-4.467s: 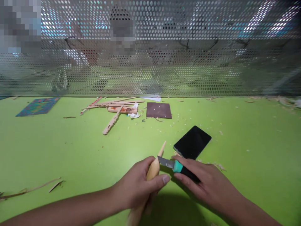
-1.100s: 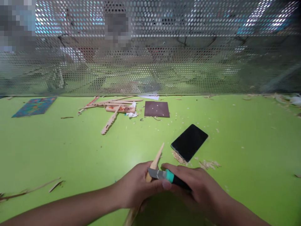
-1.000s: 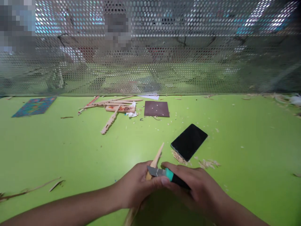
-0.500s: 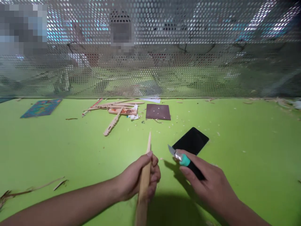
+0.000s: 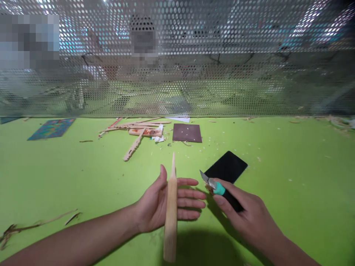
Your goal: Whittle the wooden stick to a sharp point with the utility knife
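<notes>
My left hand (image 5: 155,209) is open, palm up, its fingers stretched out and apart. A pale wooden stick (image 5: 171,218), whittled to a thin point at its far end, rests across the palm with no fingers closed round it. To the right, my right hand (image 5: 249,212) grips a utility knife (image 5: 220,188) with a black and teal handle. Its short angled blade points up and left, a small distance from the stick and the left fingertips. Part of the handle is hidden in the hand.
A black flat slab (image 5: 229,166) lies just beyond the knife. Farther back are a brown square sheet (image 5: 187,133), several carved wooden sticks (image 5: 134,144) and a patterned mat (image 5: 51,129). A perforated metal screen (image 5: 177,85) borders the green table. Shavings lie scattered; bark strips (image 5: 30,225) lie at left.
My left hand has opened: its fingers, earlier wrapped round the wooden stick, are now spread out under it. The right hand and knife have barely moved.
</notes>
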A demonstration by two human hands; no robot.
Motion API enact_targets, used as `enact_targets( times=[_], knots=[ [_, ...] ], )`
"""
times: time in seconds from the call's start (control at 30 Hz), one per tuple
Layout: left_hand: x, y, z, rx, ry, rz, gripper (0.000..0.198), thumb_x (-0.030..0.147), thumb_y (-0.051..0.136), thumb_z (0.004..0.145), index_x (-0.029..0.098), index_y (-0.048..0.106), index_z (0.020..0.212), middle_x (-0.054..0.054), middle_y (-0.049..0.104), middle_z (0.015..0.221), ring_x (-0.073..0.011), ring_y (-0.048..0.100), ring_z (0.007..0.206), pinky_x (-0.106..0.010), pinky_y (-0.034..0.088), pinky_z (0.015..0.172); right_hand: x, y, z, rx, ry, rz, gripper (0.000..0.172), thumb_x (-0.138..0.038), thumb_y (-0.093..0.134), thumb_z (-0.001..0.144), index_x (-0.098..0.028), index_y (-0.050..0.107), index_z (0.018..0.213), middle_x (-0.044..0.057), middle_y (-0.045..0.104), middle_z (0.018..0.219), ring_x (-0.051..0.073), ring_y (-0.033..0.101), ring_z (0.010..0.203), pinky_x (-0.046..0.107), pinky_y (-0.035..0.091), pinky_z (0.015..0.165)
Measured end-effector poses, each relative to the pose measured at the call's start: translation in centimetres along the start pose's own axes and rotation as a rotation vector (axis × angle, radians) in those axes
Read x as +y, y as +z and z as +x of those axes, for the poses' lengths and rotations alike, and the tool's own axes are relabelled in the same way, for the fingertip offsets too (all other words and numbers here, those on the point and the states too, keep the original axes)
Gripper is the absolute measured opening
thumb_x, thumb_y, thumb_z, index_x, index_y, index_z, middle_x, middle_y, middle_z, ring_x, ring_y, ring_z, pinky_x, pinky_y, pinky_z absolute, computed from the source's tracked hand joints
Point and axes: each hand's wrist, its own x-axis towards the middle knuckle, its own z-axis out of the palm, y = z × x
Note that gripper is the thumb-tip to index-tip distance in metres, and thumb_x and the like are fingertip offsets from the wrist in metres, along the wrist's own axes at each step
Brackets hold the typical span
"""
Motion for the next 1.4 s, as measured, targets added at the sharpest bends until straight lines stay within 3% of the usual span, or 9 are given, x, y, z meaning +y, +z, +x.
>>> enact_targets(
  times=[0.07,0.13,0.23,0.33,0.5,0.63,0.73,1.2,1.4],
  knots=[
    [-0.3,0.2,-0.2,0.047,0.025,0.123,0.059,0.069,0.070,0.088,0.012,0.066,0.103,-0.007,0.072,0.085,-0.0170,0.071,0.077,-0.035,0.061,0.080,-0.3,0.0,0.0,-0.001,0.007,-0.011,0.042,-0.052,0.051,0.105,-0.023,0.072,0.126,0.009,0.082,0.104,0.028,0.080,0.089,0.041,0.066,0.072],
    [-0.6,0.5,-0.4,0.094,0.033,0.231,0.043,0.054,0.077,0.090,0.016,0.057,0.086,0.006,0.054,0.059,-0.0074,0.053,0.049,-0.024,0.057,0.058,-0.6,0.0,0.0,-0.012,0.012,-0.041,0.041,-0.050,0.051,0.104,-0.022,0.071,0.127,0.010,0.082,0.108,0.029,0.079,0.090,0.041,0.066,0.072],
    [-0.9,1.0,-0.9,0.119,0.030,0.405,0.044,0.055,0.073,0.092,0.021,0.047,0.084,0.011,0.043,0.055,-0.0050,0.037,0.041,-0.017,0.043,0.041,-1.3,0.1,-0.1,-0.078,0.030,-0.046,0.038,-0.043,0.050,0.104,-0.023,0.067,0.132,0.009,0.082,0.107,0.026,0.079,0.083,0.036,0.064,0.065],
    [-1.1,1.3,-1.3,0.108,0.093,0.581,0.047,0.059,0.075,0.089,0.021,0.046,0.089,0.008,0.047,0.065,-0.0072,0.042,0.051,-0.019,0.041,0.045,-2.2,0.1,0.0,-0.170,0.027,0.001,0.034,-0.036,0.049,0.104,-0.026,0.061,0.133,0.006,0.081,0.107,0.023,0.079,0.082,0.033,0.063,0.066],
    [-1.5,1.3,-1.6,0.118,0.189,0.754,0.041,0.056,0.058,0.101,0.017,0.056,0.112,0.002,0.051,0.080,-0.0112,0.046,0.069,-0.022,0.041,0.060,-2.6,0.2,0.5,-0.310,-0.146,0.066,0.030,-0.030,0.045,0.106,-0.026,0.062,0.131,0.007,0.078,0.115,0.022,0.077,0.095,0.032,0.062,0.077],
    [-2.1,1.0,-1.6,0.149,0.216,0.796,0.038,0.054,0.060,0.101,0.017,0.058,0.109,-0.004,0.057,0.100,-0.0187,0.053,0.095,-0.029,0.045,0.084,-2.6,0.4,0.6,-0.358,-0.260,0.117,0.038,-0.027,0.048,0.106,-0.022,0.057,0.143,0.012,0.075,0.126,0.024,0.074,0.110,0.037,0.061,0.091],
    [-2.4,1.0,-1.5,0.169,0.226,0.840,0.038,0.055,0.059,0.101,0.018,0.056,0.103,-0.004,0.056,0.099,-0.0198,0.051,0.095,-0.031,0.044,0.087,-2.6,0.5,0.5,-0.390,-0.238,0.168,0.041,-0.027,0.048,0.107,-0.023,0.055,0.147,0.012,0.073,0.131,0.023,0.073,0.114,0.035,0.060,0.094],
    [-3.4,1.1,-1.3,0.261,0.258,0.841,0.039,0.057,0.058,0.100,0.019,0.059,0.098,-0.004,0.062,0.098,-0.0230,0.057,0.093,-0.034,0.045,0.089,-2.8,1.2,-1.3,-0.233,-0.259,-0.234,0.046,-0.037,0.041,0.109,-0.019,0.051,0.150,0.008,0.078,0.091,0.023,0.074,0.063,0.034,0.060,0.056],
    [-3.2,2.0,-1.5,0.273,0.263,0.754,0.036,0.055,0.056,0.101,0.020,0.061,0.108,-0.006,0.067,0.104,-0.0250,0.059,0.102,-0.036,0.043,0.095,-2.9,0.8,-1.2,-0.125,-0.282,-0.261,0.046,-0.035,0.040,0.110,-0.017,0.048,0.151,0.012,0.080,0.101,0.024,0.077,0.069,0.035,0.062,0.057]
  ],
)
